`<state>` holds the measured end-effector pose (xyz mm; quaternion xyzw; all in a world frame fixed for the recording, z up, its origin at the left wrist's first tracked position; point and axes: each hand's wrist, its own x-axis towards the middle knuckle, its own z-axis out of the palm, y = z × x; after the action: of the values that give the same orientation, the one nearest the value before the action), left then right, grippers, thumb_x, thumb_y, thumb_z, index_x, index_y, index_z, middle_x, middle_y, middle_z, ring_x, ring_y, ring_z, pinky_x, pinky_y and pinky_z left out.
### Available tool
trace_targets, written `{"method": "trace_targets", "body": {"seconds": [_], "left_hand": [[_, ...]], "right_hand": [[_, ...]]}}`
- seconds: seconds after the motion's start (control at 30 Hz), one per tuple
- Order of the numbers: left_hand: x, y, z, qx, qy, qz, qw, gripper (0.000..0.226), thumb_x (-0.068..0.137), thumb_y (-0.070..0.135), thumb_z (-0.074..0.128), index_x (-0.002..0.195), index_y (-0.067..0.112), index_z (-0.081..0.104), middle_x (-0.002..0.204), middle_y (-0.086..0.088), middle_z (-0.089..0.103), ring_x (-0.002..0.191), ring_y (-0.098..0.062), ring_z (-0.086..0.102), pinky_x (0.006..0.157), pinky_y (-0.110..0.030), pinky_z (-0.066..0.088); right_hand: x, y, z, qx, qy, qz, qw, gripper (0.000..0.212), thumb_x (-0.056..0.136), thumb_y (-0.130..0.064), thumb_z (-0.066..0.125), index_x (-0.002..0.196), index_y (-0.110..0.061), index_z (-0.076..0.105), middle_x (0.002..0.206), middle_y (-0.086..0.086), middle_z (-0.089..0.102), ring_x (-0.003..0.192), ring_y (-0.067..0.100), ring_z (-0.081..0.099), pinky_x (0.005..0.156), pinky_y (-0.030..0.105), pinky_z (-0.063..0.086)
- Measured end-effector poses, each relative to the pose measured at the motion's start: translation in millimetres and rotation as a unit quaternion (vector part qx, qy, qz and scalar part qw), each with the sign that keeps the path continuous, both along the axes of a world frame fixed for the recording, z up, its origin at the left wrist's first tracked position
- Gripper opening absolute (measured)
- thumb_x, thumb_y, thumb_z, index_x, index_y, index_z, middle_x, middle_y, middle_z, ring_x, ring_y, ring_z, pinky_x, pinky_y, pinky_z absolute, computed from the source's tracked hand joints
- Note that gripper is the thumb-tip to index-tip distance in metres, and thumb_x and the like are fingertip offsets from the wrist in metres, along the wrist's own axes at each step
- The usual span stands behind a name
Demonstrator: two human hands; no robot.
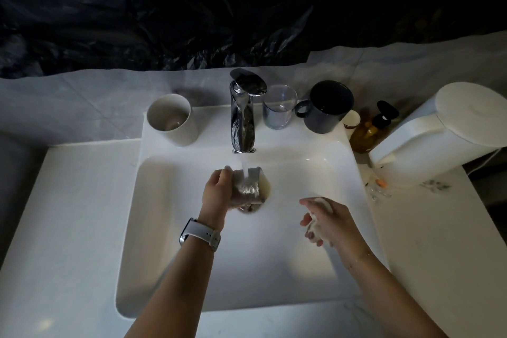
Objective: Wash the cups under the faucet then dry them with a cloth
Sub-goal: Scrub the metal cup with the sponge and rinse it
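Observation:
Water runs from the chrome faucet onto a clear glass cup that my left hand grips on its side over the drain of the white sink. To the right in the basin, my right hand holds a small white sponge or cloth curled in its fingers. On the ledge behind stand a white cup at the left, and a clear glass and a dark mug to the right of the faucet.
A brown pump bottle and a white kettle-like appliance stand on the counter at the right, with small bits of clutter in front. A small white cup sits behind the mug. Black plastic sheeting covers the wall.

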<state>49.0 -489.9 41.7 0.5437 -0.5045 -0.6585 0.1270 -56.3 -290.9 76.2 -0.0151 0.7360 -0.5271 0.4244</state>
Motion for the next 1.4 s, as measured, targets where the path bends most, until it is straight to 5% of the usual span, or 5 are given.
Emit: {"method": "trace_targets", "body": {"seconds": [0.47,0.87,1.0,1.17,1.4], "left_hand": [[20,6,21,-0.399,-0.169,-0.092,0.896,0.025,0.094,0.042,0.053,0.108,0.021,0.058,0.103,-0.010,0.055,0.090,-0.032,0.054,0.080,-0.039,0.048],[31,9,10,0.040,0.033,0.017,0.999,0.027,0.103,0.039,0.043,0.102,0.016,0.057,0.089,-0.007,0.065,0.076,-0.022,0.065,0.060,-0.031,0.053],[37,5,4,0.078,0.054,0.063,0.993,0.028,0.102,0.041,0.042,0.097,0.018,0.057,0.088,-0.007,0.066,0.073,-0.020,0.066,0.061,-0.030,0.052],[53,-6,-3,0.068,0.065,0.119,0.988,0.027,0.102,0.043,0.043,0.104,0.019,0.055,0.100,-0.010,0.066,0.083,-0.024,0.066,0.064,-0.033,0.052],[73,-20,-4,0.071,0.079,0.130,0.986,0.036,0.103,0.043,0.040,0.120,0.015,0.055,0.093,-0.006,0.068,0.081,-0.020,0.067,0.067,-0.033,0.051]], "right_hand": [[7,14,-16,-0.081,-0.074,-0.048,0.993,0.028,0.077,-0.023,0.053,0.103,-0.018,0.044,0.102,0.016,0.055,0.078,0.034,0.061,0.055,0.034,0.048],[-6,-23,9,-0.011,0.212,0.094,0.973,0.028,0.082,-0.035,0.073,0.093,-0.014,0.059,0.088,-0.003,0.067,0.082,0.010,0.064,0.063,0.018,0.049],[-1,-68,6,0.000,0.245,0.142,0.959,0.044,0.081,-0.061,0.056,0.085,-0.018,0.058,0.094,0.008,0.063,0.089,0.024,0.064,0.077,0.042,0.055],[5,-109,-2,0.040,0.424,0.239,0.873,0.036,0.080,-0.017,0.064,0.055,-0.026,0.039,0.062,-0.003,0.044,0.067,0.025,0.047,0.057,0.030,0.032],[14,-136,6,0.132,0.436,0.335,0.825,0.037,0.099,-0.041,0.042,0.115,-0.016,0.064,0.091,0.009,0.070,0.086,0.029,0.065,0.068,0.030,0.048]]}}
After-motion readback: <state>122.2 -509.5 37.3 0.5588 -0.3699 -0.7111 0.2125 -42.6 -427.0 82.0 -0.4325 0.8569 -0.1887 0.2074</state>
